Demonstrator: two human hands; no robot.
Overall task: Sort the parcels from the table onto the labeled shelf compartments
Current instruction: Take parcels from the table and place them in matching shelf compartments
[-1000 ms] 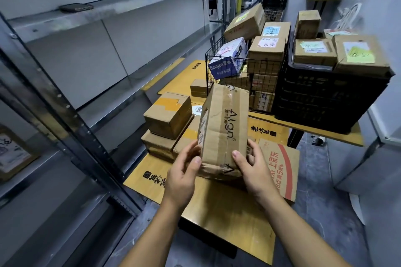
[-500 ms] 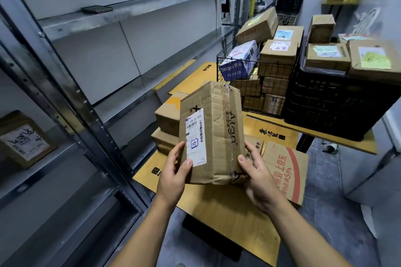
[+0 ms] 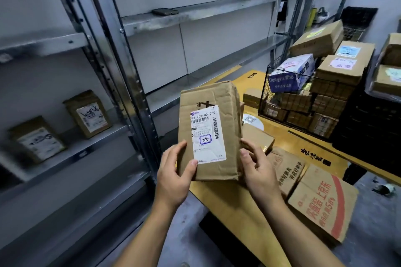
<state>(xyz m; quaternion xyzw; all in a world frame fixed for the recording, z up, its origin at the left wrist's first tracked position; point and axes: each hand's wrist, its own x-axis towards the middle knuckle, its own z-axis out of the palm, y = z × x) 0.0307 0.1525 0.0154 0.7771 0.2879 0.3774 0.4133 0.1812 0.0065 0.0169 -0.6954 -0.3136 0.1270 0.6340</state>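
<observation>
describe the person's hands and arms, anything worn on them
The left hand and right hand are bare: no gloves, rings or watch in view. Both forearms are uncovered down to the frame edge, with no sleeve showing. The thumbnails look short and unpainted.

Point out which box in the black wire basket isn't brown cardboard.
The white-and-blue printed box, lying tilted at the top of the black wire basket on its shelf-side end. Every other box there is brown cardboard.

The yellow cardboard-covered desk point(image 3: 227, 201) carries a black wire basket point(image 3: 299, 112) and flat brown cartons point(image 3: 321, 206); the grey metal shelf point(image 3: 112, 134) holds two labelled brown parcels point(image 3: 89, 114).
</observation>
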